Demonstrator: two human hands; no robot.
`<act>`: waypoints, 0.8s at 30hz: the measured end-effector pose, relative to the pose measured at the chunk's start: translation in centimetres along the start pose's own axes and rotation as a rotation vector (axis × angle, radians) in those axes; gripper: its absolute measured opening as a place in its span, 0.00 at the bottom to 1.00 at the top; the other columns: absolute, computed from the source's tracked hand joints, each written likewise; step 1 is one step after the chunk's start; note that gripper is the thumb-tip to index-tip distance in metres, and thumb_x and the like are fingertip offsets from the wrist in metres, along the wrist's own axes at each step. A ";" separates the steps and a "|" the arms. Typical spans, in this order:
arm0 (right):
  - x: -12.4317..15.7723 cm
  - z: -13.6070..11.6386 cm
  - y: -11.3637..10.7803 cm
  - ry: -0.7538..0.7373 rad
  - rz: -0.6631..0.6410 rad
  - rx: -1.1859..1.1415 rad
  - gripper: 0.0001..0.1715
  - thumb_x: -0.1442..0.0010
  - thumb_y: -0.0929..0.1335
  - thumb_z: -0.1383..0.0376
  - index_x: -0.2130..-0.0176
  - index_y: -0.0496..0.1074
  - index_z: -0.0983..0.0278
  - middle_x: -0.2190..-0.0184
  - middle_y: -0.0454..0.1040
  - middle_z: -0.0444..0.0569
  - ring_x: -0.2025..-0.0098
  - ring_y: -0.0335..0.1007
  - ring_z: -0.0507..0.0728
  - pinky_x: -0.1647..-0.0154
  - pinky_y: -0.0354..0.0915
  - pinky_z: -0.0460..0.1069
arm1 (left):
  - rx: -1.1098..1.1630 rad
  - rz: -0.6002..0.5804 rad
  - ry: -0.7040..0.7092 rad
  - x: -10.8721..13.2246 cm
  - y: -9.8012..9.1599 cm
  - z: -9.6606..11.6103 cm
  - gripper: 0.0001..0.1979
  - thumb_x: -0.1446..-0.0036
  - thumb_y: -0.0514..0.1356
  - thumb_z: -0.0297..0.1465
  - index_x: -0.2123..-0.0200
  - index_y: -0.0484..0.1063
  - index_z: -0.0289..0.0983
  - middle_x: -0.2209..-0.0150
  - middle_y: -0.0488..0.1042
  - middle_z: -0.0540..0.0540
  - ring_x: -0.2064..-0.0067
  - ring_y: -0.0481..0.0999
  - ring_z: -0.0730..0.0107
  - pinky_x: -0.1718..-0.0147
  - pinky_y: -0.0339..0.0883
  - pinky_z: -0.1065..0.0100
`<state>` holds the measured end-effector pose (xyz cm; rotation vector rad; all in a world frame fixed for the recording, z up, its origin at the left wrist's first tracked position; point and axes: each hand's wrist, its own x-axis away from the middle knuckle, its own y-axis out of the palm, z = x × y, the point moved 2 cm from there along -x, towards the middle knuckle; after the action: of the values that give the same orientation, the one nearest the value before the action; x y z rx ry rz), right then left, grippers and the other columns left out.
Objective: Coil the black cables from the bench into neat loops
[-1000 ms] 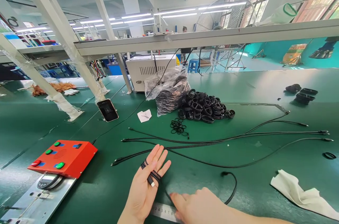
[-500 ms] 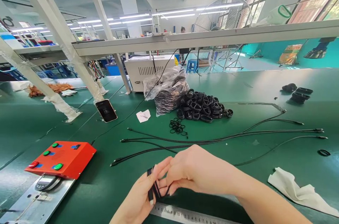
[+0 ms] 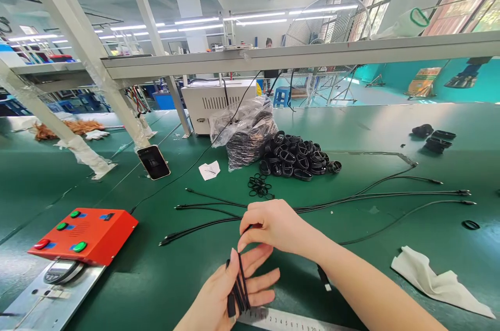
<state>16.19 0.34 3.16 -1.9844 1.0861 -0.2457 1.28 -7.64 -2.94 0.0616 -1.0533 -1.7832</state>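
A partly coiled black USB cable lies across the palm of my left hand, pinned there by the thumb while the other fingers are spread. One of its plugs hangs by the wrist side of that hand. Just above, my right hand pinches the same cable between thumb and fingertips, drawing a strand up from the coil. Another cable plug shows below my right forearm. Under my hands lies a steel ruler. Several straight black cables stretch across the green table beyond.
Coiled cables are heaped beside a plastic bag, with small black rings in front. A red button box stands left, near a phone. A white cloth lies right. A shelf beam crosses above the table.
My right hand has risen slightly, lifting a strand of the cable. The fingers of my left hand have spread, and the loose plug has come into view under my right forearm.
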 end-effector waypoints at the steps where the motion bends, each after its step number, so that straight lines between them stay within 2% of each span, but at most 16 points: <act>1: -0.2 0.5 0.2 0.030 -0.014 -0.047 0.06 0.44 0.73 0.63 0.72 0.77 0.61 0.72 0.72 0.41 0.72 0.64 0.49 0.72 0.54 0.44 | -0.019 -0.007 -0.022 0.2 0.2 0.0 0.20 0.38 0.56 0.43 0.53 0.79 0.36 0.42 0.73 0.39 0.49 0.79 0.48 0.54 0.75 0.58; 3: -0.4 1.2 0.9 0.058 -0.049 -0.133 0.06 0.44 0.73 0.61 0.71 0.78 0.60 0.71 0.72 0.41 0.70 0.66 0.50 0.70 0.56 0.44 | -0.069 0.012 -0.055 0.4 0.3 0.1 0.21 0.37 0.55 0.42 0.54 0.79 0.33 0.49 0.79 0.34 0.57 0.83 0.53 0.62 0.78 0.62; 5: -0.2 1.8 1.8 0.079 -0.057 -0.193 0.07 0.41 0.71 0.60 0.69 0.79 0.60 0.69 0.73 0.43 0.67 0.68 0.52 0.67 0.59 0.44 | -0.098 0.052 -0.047 0.3 0.1 0.2 0.21 0.36 0.54 0.40 0.56 0.79 0.29 0.63 0.84 0.34 0.70 0.83 0.64 0.71 0.76 0.70; 8: 1.0 2.1 3.3 0.134 -0.066 -0.214 0.13 0.35 0.65 0.61 0.64 0.77 0.62 0.66 0.76 0.45 0.64 0.70 0.53 0.63 0.61 0.45 | 0.025 0.085 0.099 0.2 -0.7 0.9 0.19 0.33 0.52 0.34 0.60 0.80 0.28 0.83 0.77 0.48 0.88 0.67 0.84 0.85 0.63 0.82; 10: 2.5 1.9 4.1 0.199 -0.146 -0.180 0.14 0.33 0.61 0.63 0.57 0.75 0.62 0.67 0.76 0.46 0.67 0.70 0.53 0.66 0.61 0.46 | 0.177 0.083 0.189 0.1 -1.4 1.6 0.18 0.31 0.49 0.30 0.57 0.79 0.29 0.83 0.76 0.51 0.90 0.61 0.88 0.87 0.58 0.84; 11: 3.4 1.7 4.5 0.237 -0.214 -0.155 0.15 0.33 0.60 0.64 0.53 0.73 0.62 0.69 0.77 0.46 0.70 0.70 0.53 0.68 0.61 0.45 | 0.240 0.076 0.216 0.1 -1.7 2.0 0.18 0.31 0.48 0.29 0.53 0.77 0.30 0.78 0.79 0.49 0.89 0.62 0.89 0.86 0.59 0.84; 13: 5.3 1.1 4.8 0.305 -0.374 -0.093 0.17 0.34 0.59 0.66 0.49 0.69 0.62 0.72 0.77 0.46 0.74 0.69 0.53 0.75 0.57 0.45 | 0.320 0.052 0.258 0.0 -2.4 2.7 0.18 0.30 0.47 0.28 0.45 0.71 0.35 0.61 0.83 0.43 0.83 0.68 0.89 0.82 0.64 0.84; 15: 6.9 0.4 4.6 0.308 -0.497 -0.029 0.15 0.35 0.60 0.67 0.51 0.69 0.63 0.72 0.78 0.47 0.74 0.72 0.55 0.79 0.53 0.45 | 0.340 0.019 0.304 -0.1 -3.0 3.2 0.19 0.30 0.46 0.30 0.39 0.65 0.40 0.48 0.78 0.40 0.74 0.77 0.86 0.75 0.69 0.84; 17: 7.9 -0.5 4.1 0.254 -0.539 0.075 0.11 0.36 0.61 0.66 0.56 0.70 0.62 0.70 0.79 0.49 0.71 0.75 0.57 0.80 0.50 0.46 | 0.293 0.000 0.351 -0.4 -3.4 3.3 0.20 0.30 0.45 0.31 0.37 0.62 0.42 0.42 0.74 0.42 0.59 0.81 0.78 0.64 0.73 0.80; 20: 8.4 -1.5 3.5 0.157 -0.530 0.300 0.06 0.38 0.64 0.66 0.62 0.71 0.62 0.74 0.78 0.48 0.74 0.75 0.58 0.82 0.45 0.47 | 0.149 0.037 0.398 -0.8 -3.8 3.2 0.20 0.30 0.46 0.32 0.39 0.64 0.41 0.37 0.67 0.44 0.40 0.71 0.62 0.47 0.70 0.68; 22: 8.4 -1.7 3.7 0.088 -0.513 0.435 0.05 0.38 0.64 0.67 0.65 0.70 0.62 0.78 0.76 0.46 0.80 0.73 0.58 0.83 0.42 0.49 | 0.090 0.074 0.394 -1.0 -3.9 2.9 0.20 0.31 0.48 0.33 0.39 0.65 0.41 0.35 0.63 0.46 0.36 0.64 0.57 0.40 0.63 0.62; 24: 8.5 -1.7 4.3 0.008 -0.467 0.521 0.04 0.40 0.65 0.68 0.68 0.68 0.62 0.80 0.74 0.45 0.82 0.70 0.57 0.84 0.40 0.50 | 0.057 0.107 0.377 -1.1 -3.7 2.6 0.20 0.32 0.49 0.35 0.39 0.65 0.44 0.33 0.60 0.49 0.35 0.62 0.57 0.36 0.56 0.60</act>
<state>17.83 -8.41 -0.79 -1.7245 0.4746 -0.7075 -2.13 -4.78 -4.30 0.3566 -0.8178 -1.5669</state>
